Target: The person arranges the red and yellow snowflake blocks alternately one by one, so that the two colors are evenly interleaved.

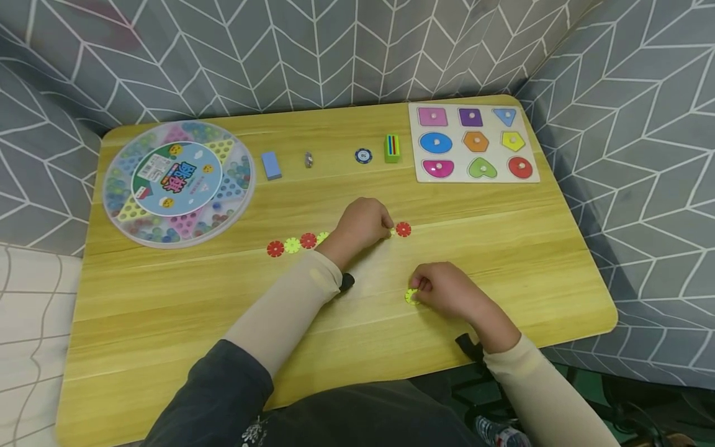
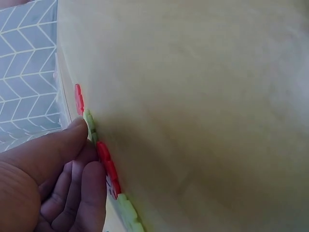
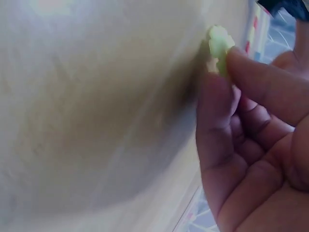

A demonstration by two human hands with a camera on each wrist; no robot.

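A row of red and yellow-green notched plastic discs lies across the middle of the table, with a red disc [image 1: 275, 248] at its left end and another red disc [image 1: 403, 229] at its right. My left hand [image 1: 363, 222] reaches over the row, hiding part of it. Its thumb and finger pinch a yellow-green disc [image 2: 90, 123] beside the right-end red one; a red disc [image 2: 109, 169] lies by the curled fingers. Nearer the front edge, my right hand [image 1: 449, 290] pinches a second yellow-green disc [image 3: 220, 47] between thumb and forefinger, close above the table.
Behind the row stand a blue block [image 1: 271, 166], a small shiny trinket [image 1: 308, 160], a poker chip [image 1: 363, 155] and a green box with coloured sticks [image 1: 392, 149]. A round marble game board [image 1: 246, 205] lies at left, a shape puzzle board [image 1: 455, 171] at back right.
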